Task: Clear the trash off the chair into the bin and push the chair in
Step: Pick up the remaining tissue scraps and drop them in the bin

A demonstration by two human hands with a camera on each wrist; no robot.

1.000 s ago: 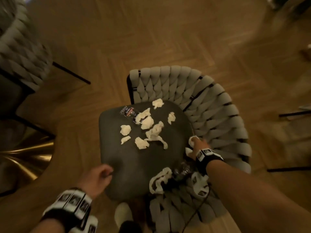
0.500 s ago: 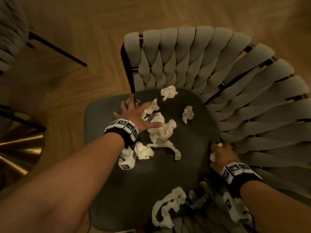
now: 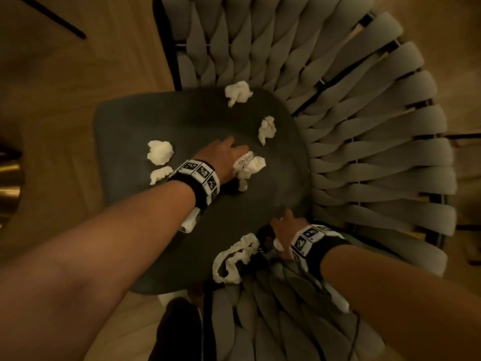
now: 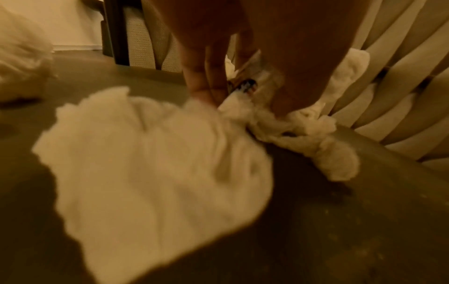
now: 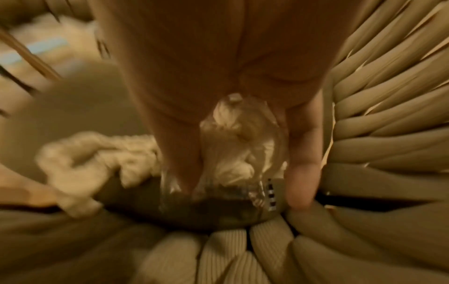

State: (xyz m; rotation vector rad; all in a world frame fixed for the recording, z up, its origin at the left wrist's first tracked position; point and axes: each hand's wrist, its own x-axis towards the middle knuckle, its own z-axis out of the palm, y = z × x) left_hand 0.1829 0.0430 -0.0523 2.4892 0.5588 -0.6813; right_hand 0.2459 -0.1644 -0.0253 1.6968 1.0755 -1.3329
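Observation:
The chair's dark seat (image 3: 145, 121) carries several crumpled white tissues, among them one at the back (image 3: 238, 93), one on the right (image 3: 266, 128) and two on the left (image 3: 160, 152). My left hand (image 3: 234, 156) is mid-seat, its fingers (image 4: 209, 84) curled around a bunch of tissues (image 3: 251, 165) and a printed wrapper (image 4: 243, 87). My right hand (image 3: 282, 230) is at the seat's near right edge and pinches a clear wrapper with tissue in it (image 5: 230, 153). A long twisted tissue (image 3: 234, 256) lies just left of it.
The woven grey backrest (image 3: 364, 126) curves around the seat's right and near sides. Another chair's black leg (image 3: 52, 16) crosses the wood floor at top left. A gold object (image 3: 10, 178) stands at the left edge. A dark shoe (image 3: 177, 329) is below the seat.
My left hand came from the seat's front edge onto the pile, closed around tissues and the printed wrapper, and drew them right. My right hand slid nearer the twisted tissue. The view moved closer.

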